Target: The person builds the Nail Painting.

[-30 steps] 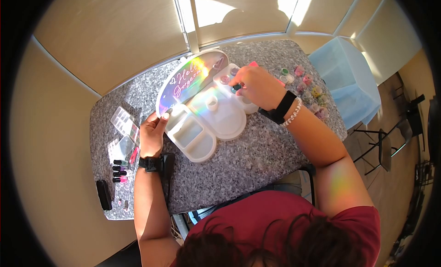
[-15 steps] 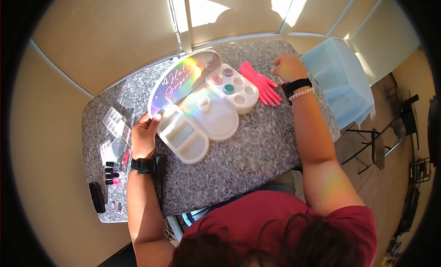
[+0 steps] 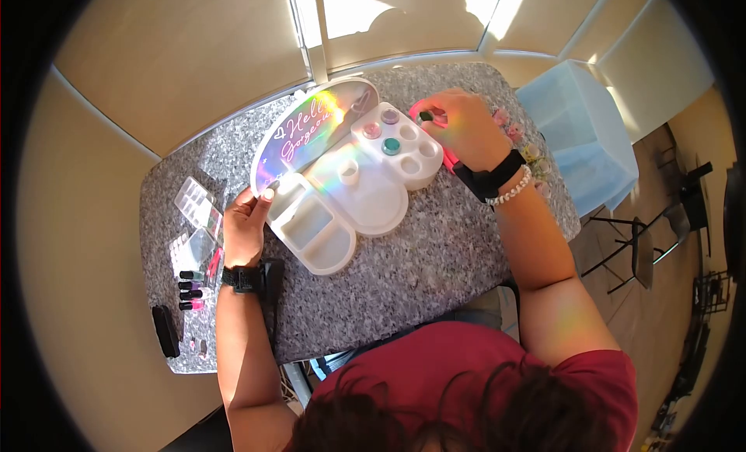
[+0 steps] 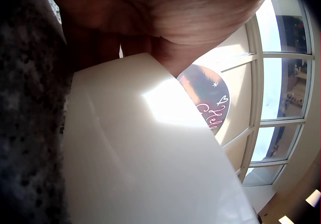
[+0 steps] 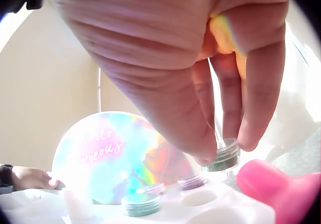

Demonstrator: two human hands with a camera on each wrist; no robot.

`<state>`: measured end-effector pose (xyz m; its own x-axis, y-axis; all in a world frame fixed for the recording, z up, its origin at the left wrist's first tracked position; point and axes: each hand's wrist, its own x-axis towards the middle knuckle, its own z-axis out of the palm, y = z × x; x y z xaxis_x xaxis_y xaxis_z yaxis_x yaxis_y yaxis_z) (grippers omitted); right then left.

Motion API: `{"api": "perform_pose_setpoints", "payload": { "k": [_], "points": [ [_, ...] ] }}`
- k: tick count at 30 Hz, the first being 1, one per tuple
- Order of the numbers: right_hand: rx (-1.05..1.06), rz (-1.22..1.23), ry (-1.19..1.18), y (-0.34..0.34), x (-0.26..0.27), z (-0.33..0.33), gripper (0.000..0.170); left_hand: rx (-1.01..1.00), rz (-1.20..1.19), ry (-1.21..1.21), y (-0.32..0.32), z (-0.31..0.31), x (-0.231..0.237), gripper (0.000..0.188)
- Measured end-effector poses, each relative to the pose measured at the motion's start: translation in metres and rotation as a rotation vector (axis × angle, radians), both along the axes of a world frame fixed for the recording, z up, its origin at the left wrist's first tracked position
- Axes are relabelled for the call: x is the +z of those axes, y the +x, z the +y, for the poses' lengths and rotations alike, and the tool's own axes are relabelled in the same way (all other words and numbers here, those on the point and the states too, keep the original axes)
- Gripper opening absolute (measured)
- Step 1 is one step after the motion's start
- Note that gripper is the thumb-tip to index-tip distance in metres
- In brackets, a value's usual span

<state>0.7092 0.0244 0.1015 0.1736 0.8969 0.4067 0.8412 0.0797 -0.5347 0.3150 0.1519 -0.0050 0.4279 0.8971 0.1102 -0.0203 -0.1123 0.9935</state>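
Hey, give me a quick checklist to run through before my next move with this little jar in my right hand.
1. Jar held: ok, the right hand pinches the dark green jar.
2. Tray steadied: ok, the left hand grips the edge of the white tray.
3. Free spot: ok, three empty wells remain.
4. Other jars placed: ok, teal, pink and purple jars occupy wells.
5. Held jar's lid tight: cannot tell.
6. Pink hand-shaped object clear of the tray: cannot tell, it lies close beside it.
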Motion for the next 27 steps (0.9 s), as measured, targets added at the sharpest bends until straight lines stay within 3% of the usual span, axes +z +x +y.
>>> {"api": "perform_pose_setpoints", "payload": {
  "k": [6, 15, 18, 21, 23, 27],
  "points": [
    [0.085, -0.03, 0.022, -0.016, -0.01, 0.005, 0.019, -0.011, 0.018, 0.02, -0.002, 0.002, -0.002, 0.028],
    [0.13, -0.103, 0.0, -0.011, -0.027, 0.006, 0.025, -0.003, 0.031, 0.009, -0.004, 0.004, -0.005, 0.028],
    [0.029, -0.182, 0.034, -0.004, -0.03, 0.001, 0.023, 0.024, 0.051, 0.005, -0.004, 0.004, -0.005, 0.028],
    [-0.135, -0.264, 0.093, 0.048, -0.037, -0.009, 0.033, 0.016, 0.029, -0.001, -0.003, 0.002, -0.004, 0.029],
    [-0.309, -0.278, -0.16, 0.077, -0.041, -0.022, 0.035, 0.017, 0.029, -0.023, -0.004, 0.001, -0.007, 0.029],
    [-0.317, -0.247, -0.298, 0.089, -0.034, -0.024, 0.037, 0.03, 0.041, -0.004, -0.005, 0.004, -0.008, 0.029]
  ]
}}
